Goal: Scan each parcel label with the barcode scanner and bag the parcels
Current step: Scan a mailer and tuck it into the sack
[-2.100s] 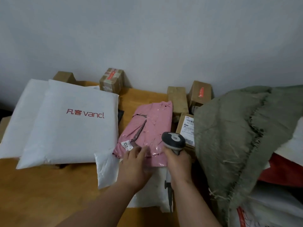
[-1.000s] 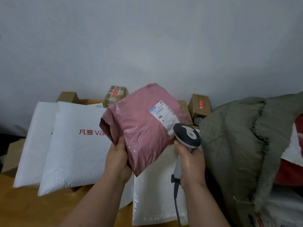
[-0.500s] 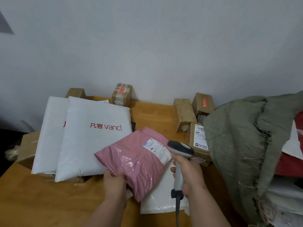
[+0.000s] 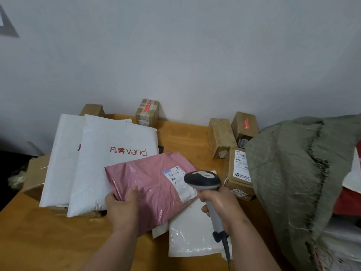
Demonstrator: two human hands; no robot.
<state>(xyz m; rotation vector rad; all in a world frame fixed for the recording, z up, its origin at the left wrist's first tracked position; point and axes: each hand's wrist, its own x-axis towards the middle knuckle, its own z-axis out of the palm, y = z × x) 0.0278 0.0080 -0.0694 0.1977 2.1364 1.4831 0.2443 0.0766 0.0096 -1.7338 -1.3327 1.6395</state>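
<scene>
Two hands share this scan: my left hand [image 4: 122, 209] grips the pink parcel [image 4: 152, 189] by its near corner, its label [image 4: 178, 182] running away just left of the barcode scanner [image 4: 203, 180] clasped in my right hand [image 4: 224, 208].

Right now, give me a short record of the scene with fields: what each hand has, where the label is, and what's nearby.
left hand: grips the pink parcel at its near left corner
right hand: grips the scanner by its handle
label: white, face up on the pink parcel, right by the scanner head
bag: green sack at the right, open
nearby: white mailers at the left, cardboard boxes by the wall
surface: wooden table
</scene>
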